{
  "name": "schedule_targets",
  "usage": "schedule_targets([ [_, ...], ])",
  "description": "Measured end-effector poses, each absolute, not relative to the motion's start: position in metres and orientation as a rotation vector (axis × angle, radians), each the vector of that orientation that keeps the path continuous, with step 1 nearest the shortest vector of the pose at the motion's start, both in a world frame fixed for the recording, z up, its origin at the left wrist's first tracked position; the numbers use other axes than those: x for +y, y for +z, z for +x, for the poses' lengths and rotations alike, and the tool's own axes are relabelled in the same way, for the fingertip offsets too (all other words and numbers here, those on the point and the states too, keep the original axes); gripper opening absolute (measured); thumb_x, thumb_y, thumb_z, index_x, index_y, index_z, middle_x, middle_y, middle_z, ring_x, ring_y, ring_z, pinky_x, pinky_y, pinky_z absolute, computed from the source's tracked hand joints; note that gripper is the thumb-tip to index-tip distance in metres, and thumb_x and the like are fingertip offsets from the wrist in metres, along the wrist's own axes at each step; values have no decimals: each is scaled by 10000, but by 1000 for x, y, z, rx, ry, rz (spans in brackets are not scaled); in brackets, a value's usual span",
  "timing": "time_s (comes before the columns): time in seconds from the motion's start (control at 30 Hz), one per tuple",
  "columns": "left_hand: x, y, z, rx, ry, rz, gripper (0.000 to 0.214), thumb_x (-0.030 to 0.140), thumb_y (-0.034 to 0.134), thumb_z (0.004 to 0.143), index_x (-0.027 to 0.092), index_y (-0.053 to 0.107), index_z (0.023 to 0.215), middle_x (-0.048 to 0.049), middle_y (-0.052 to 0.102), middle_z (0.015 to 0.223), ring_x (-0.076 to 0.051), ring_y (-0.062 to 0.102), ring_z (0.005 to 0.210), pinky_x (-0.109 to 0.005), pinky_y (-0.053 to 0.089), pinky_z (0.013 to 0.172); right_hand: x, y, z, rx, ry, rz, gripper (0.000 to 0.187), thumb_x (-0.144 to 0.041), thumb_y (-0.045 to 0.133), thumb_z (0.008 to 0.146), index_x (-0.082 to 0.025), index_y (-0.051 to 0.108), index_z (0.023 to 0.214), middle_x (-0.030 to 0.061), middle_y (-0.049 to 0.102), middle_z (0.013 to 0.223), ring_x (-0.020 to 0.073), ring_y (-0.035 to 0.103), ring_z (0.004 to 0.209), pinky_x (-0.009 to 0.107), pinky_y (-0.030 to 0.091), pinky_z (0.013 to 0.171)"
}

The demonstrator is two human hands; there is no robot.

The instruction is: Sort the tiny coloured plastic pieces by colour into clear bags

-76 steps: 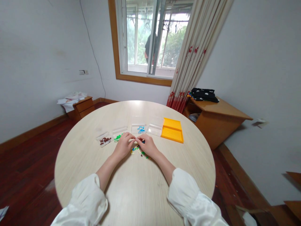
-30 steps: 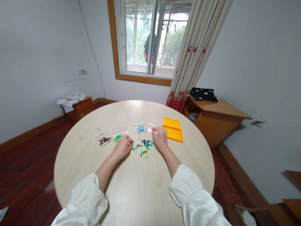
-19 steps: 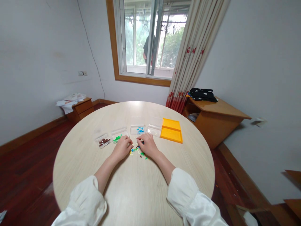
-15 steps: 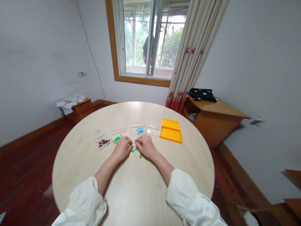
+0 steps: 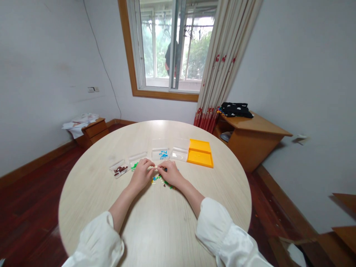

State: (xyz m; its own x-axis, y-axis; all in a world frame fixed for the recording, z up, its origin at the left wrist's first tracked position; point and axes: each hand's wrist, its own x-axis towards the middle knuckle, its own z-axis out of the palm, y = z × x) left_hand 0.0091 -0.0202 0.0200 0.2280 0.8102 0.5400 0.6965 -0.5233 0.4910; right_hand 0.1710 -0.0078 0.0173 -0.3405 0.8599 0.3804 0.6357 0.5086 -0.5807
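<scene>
My left hand (image 5: 142, 172) and my right hand (image 5: 171, 174) meet over the table, thumbs and fingers pinched. Between their fingertips shows a tiny whitish piece (image 5: 156, 168), too small to make out exactly. Just below lies a scatter of small coloured plastic pieces (image 5: 157, 178), blue, green, yellow and brown; my right hand hides part of it. Behind my left hand stands a clear box with green pieces (image 5: 134, 166), partly covered. Further left, another clear box holds brown pieces (image 5: 121, 170). Light blue pieces (image 5: 163, 154) lie in a clear box beyond my hands.
A clear box (image 5: 179, 154) with little visible inside stands beside an opened yellow case (image 5: 200, 158) at the right of the row. All rest on a round pale wooden table (image 5: 155, 230). A wooden desk (image 5: 258, 126) with dark cloth (image 5: 236, 109) stands beyond its right edge.
My hands have come closer together, fingertips now meeting at the whitish piece, raised slightly away from the scatter. The whole view has shifted a little. The boxes keep their places on the table.
</scene>
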Motion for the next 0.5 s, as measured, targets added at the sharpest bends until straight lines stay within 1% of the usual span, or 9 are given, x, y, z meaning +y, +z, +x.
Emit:
schedule_targets([
  [0.27, -25, 29, 12, 1456, 1132, 2324, 119, 250, 506, 831, 186, 586, 771, -52, 596, 848, -195, 512, 869, -325, 415, 803, -7, 19, 169, -1988, 504, -1167, 147, -208, 572, 840, -188, 696, 764, 11, 698, 774, 137, 604, 775, 270, 413, 754],
  [0.4, -24, 27, 12, 1451, 1146, 2334, 130, 247, 503, 832, 183, 606, 786, -55, 602, 849, -192, 517, 871, -324, 418, 808, -6, 18, 169, -1960, 521, -1147, 151, -207, 570, 831, -192, 688, 739, 4, 695, 761, 134, 603, 753, 266, 421, 741],
  [0.5, -22, 23, 10, 1483, 1191, 2319, 168, 255, 479, 843, 182, 631, 836, -59, 603, 855, -197, 528, 883, -332, 423, 826, -2, 18, 173, -1929, 485, -1141, 148, -216, 575, 820, -193, 677, 716, 6, 692, 755, 141, 595, 751, 274, 411, 751],
])
